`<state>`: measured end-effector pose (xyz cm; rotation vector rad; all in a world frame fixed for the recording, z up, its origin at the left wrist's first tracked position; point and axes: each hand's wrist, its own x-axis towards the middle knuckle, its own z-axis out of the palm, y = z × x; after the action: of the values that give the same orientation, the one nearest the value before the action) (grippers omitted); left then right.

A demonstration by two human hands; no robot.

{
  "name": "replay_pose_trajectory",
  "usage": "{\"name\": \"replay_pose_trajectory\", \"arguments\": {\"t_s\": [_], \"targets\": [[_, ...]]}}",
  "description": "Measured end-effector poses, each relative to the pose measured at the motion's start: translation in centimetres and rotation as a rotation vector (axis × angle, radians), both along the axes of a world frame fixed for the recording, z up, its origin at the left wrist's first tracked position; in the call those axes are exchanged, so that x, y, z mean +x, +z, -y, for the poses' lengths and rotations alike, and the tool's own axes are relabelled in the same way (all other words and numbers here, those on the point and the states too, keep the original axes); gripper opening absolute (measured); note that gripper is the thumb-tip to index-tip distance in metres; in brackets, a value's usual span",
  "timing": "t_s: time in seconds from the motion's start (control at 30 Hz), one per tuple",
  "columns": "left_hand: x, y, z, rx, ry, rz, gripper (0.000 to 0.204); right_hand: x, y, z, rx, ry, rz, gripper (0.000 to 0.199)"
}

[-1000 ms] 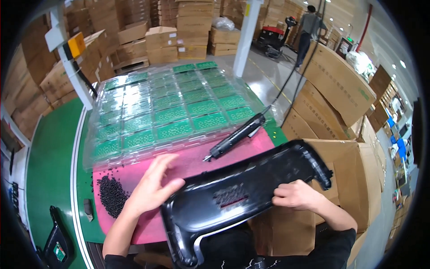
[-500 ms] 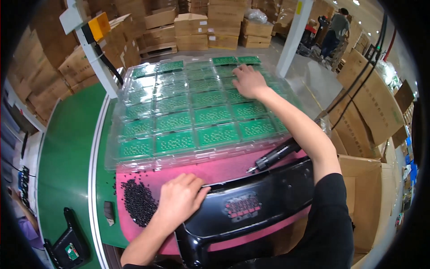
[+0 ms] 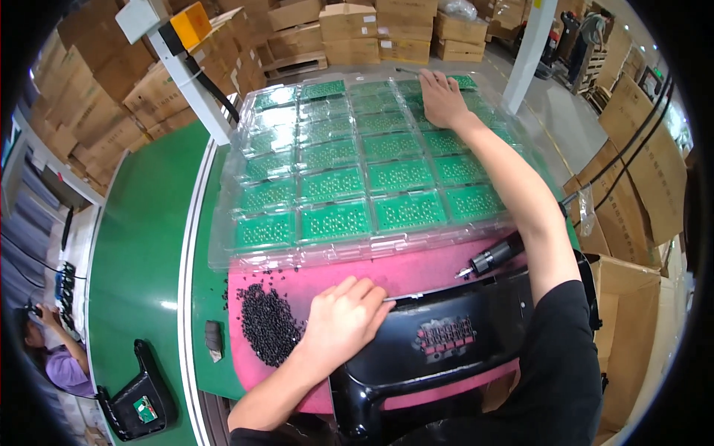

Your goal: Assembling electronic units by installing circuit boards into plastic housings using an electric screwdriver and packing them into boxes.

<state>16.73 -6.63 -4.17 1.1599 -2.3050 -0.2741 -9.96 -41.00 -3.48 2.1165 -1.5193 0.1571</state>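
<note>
My left hand [image 3: 346, 320] is closed over the upper left edge of a glossy black plastic housing [image 3: 506, 308], which has a cluster of small openings in its middle. At the far right of a stack of clear plastic trays [image 3: 327, 253], my right hand [image 3: 446, 100] pinches a green circuit board [image 3: 406, 70]. That board is tilted, so mostly its thin edge shows beside my fingertips. Rows of similar green boards [image 3: 335, 219] fill the tray compartments, and another loose board [image 3: 465, 82] lies just right of my right hand.
A pink mat [image 3: 327, 275] carries a heap of small black screws [image 3: 268, 327] and an electric screwdriver [image 3: 491, 260]. A second black housing [image 3: 141, 390] lies on the green belt [image 3: 141, 245]. Cardboard boxes [image 3: 632, 349] stand at right and behind. A person [image 3: 67, 357] sits at far left.
My right hand has reached further out and tipped a board up at the far edge of the trays. My left hand stays on the housing. The whole view has shifted.
</note>
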Motion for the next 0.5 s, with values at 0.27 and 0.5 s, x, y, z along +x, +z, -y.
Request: {"name": "replay_pose_trajectory", "arguments": {"t_s": [0.27,0.5], "targets": [[0.6,0.9,-0.8,-0.135,0.179,-0.334,0.074,2.2,6.5,-22.6,0.564,0.699,1.056,0.051],[-1.2,1.8,-3.1,0.919,-0.427,-1.093,0.057,1.2,6.0,-39.0,1.076,0.679,1.488,0.059]]}}
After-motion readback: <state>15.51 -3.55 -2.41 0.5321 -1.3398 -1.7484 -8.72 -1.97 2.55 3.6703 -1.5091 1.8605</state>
